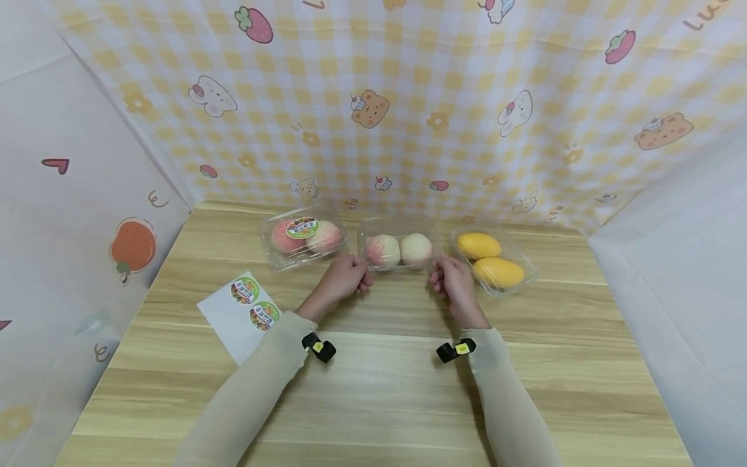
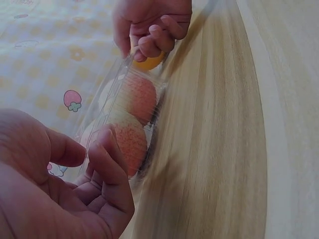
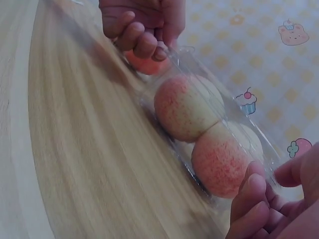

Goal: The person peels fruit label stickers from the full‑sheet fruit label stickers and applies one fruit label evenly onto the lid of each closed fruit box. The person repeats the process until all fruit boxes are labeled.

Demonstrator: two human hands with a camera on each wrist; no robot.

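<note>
Two pink-and-cream peaches (image 1: 383, 251) lie side by side in a clear plastic clamshell box (image 1: 403, 224) at the middle back of the table. My left hand (image 1: 345, 277) pinches the front left corner of its rim between thumb and fingers. At the front right corner my right hand (image 1: 457, 285) pinches the same rim, its other fingers curled in. In the right wrist view, the transparent lid (image 3: 219, 102) lies over the peaches. No sticker shows on this box.
To the left stands a second peach box (image 1: 292, 263) with a round fruit sticker (image 1: 303, 227) on its lid. A box (image 1: 528, 259) with two yellow mangoes (image 1: 498, 272) is at right. A white sheet (image 1: 227, 321) with two round stickers lies beside my left forearm. Patterned cloth (image 1: 408, 143) hangs behind.
</note>
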